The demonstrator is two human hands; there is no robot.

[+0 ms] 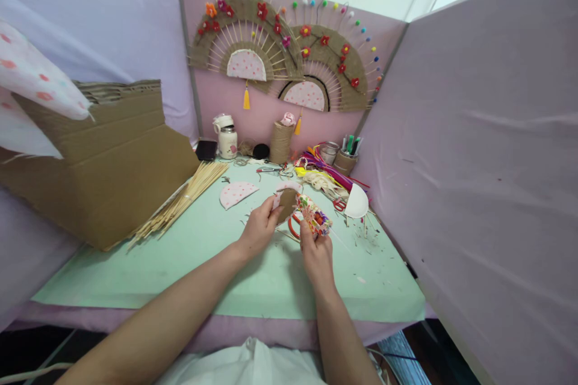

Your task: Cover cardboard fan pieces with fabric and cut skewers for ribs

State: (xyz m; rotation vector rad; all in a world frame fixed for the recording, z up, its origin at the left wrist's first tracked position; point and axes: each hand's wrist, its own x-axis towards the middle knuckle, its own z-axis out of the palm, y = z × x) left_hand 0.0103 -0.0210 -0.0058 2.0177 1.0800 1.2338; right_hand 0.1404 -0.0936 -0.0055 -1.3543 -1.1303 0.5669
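My left hand point(261, 227) is closed on a small brown cardboard piece point(287, 203) backed with pink dotted fabric, held upright over the green table point(189, 252). My right hand point(317, 252) is closed round the handles of scissors point(313, 215) with a bright floral pattern, their tip at the cardboard piece. A red ring-shaped object point(293, 227) lies just under the hands. A pink dotted half-circle point(236, 193) lies on the table to the left of the hands.
A bundle of bamboo skewers point(185, 198) and a large cardboard sheet point(103, 162) are at the left. A white half-disc point(356, 201), pipe cleaners point(332, 173), a twine spool point(280, 141), a jar point(227, 139) and a pen cup point(347, 159) stand behind. Two fan decorations point(253, 42) hang on the wall.
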